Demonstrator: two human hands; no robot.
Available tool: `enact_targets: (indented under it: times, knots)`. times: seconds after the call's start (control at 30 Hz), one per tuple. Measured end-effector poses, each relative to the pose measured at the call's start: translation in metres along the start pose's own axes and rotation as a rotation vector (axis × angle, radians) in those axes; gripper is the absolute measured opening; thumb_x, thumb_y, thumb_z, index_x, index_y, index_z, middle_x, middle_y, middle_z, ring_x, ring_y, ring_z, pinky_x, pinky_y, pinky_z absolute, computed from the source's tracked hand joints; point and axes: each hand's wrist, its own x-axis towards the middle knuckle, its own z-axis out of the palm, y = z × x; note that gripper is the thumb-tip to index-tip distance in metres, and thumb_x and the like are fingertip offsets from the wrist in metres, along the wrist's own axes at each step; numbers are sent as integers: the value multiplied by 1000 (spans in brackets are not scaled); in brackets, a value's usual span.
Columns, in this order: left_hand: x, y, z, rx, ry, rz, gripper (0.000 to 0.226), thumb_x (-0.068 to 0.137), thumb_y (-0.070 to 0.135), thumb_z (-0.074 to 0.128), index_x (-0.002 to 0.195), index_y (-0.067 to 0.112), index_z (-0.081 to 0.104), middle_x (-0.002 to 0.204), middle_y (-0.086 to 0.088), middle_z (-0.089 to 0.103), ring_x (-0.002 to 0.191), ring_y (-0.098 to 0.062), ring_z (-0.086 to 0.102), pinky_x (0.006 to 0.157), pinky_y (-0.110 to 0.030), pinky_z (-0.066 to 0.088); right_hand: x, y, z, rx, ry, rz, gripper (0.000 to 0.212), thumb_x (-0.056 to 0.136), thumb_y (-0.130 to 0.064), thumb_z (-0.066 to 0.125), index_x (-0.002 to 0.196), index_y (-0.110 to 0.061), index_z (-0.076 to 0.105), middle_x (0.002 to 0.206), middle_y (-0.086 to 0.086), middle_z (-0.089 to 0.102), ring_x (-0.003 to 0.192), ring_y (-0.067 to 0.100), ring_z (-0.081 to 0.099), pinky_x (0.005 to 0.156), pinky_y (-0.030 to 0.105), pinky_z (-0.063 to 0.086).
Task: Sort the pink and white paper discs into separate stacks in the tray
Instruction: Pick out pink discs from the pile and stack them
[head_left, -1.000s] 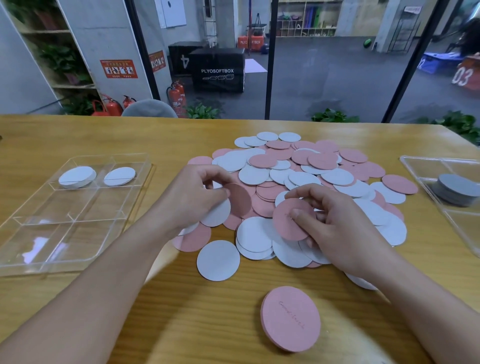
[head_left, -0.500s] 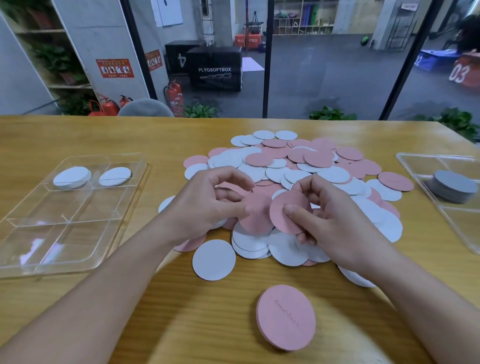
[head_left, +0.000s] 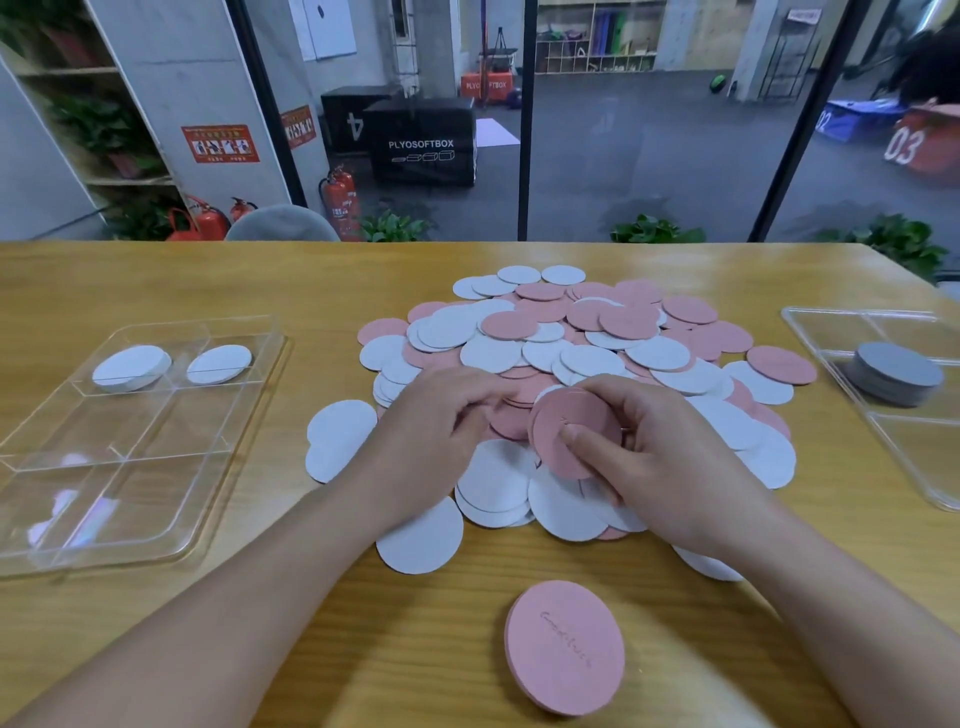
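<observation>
Pink discs (head_left: 563, 434) pinched in right hand (head_left: 670, 467).

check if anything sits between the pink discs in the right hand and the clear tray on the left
Only the left hand, resting on the pile beside the right hand that pinches the pink paper discs. Beyond it, bare wooden table runs to the clear plastic divided tray.

Head-worn camera looks forward and down, close over the table (head_left: 156, 649).
</observation>
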Motion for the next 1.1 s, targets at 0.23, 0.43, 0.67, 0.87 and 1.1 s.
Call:
enact_targets:
  times: [0.23,0.43,0.67,0.87,1.1]
  knots:
    - [13,5,2,270,-93,136,30,109,24,58,128,39,75,124,29,71,119,-16,45,107,-30,40,3,4,0,3,25,20,10,105,-31,70,113,-37,73,89,-17,73,68,3,64,67,24,45]
    - [4,-14,-17,162,44,72,12,95,41,84,89,34,76,89,18,66,105,-7,54,86,-28,48,4,7,1,-12,18,11,9,105,-32,70,113,-35,72,93,-17,74,75,5,65,71,25,45]
    - [4,-14,-18,198,-27,-13,41,95,59,77,131,41,72,110,21,66,111,-5,47,93,-30,46,3,5,2,7,16,19,8,105,-32,70,112,-36,73,94,-17,75,75,4,66,71,24,46]
    - [1,0,-22,359,-20,66,34,99,57,61,106,27,78,91,10,69,104,-11,52,86,-39,52,3,4,1,20,13,9,5,105,-30,70,108,-34,73,91,-15,74,73,6,65,71,29,47]
    - [-2,3,-33,214,-27,-7,17,107,39,67,104,37,83,92,18,72,100,-6,58,86,-36,51,3,4,0,3,12,-8,8,105,-28,70,98,-31,71,80,-16,69,66,7,61,68,29,45]
